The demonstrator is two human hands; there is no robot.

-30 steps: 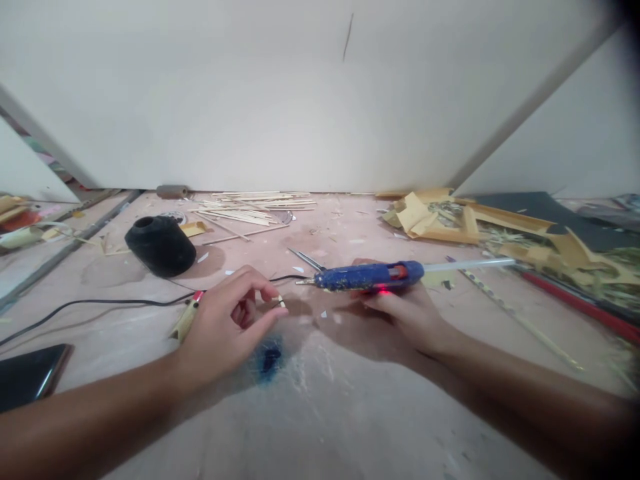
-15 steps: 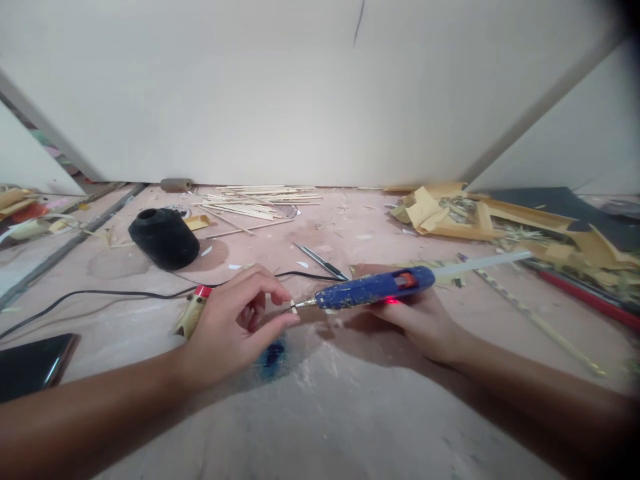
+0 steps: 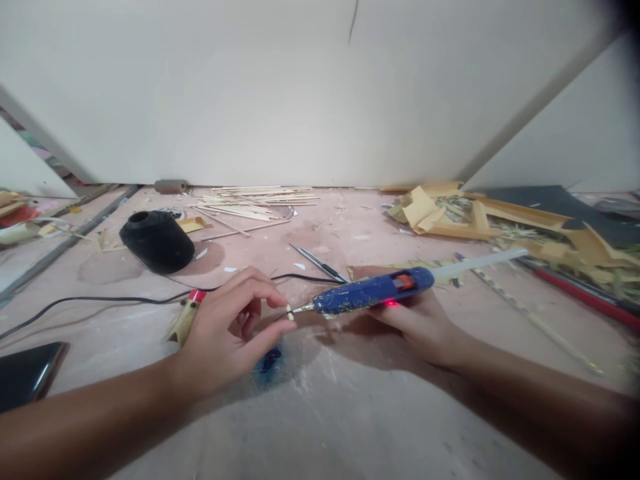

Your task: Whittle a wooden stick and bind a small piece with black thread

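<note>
Bare counter [image 3: 350,413] open before us, black cord [image 3: 115,299] and black spool [image 3: 157,241] crowding our left, tweezers [image 3: 320,264] just behind the glue gun [image 3: 373,299], cardboard scraps [image 3: 450,217] walling our right, stick pile [image 3: 250,203] against the back wall.

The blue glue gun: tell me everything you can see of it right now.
The glue gun is a slim blue tool, its body spattered with pale dried glue, with an orange-red part near the rear and a red light glowing beneath. A translucent glue stick juts from its back. The right hand grips it from below, holding it almost level. Its metal nozzle points left, meeting a small pale piece pinched in the left hand.
</note>
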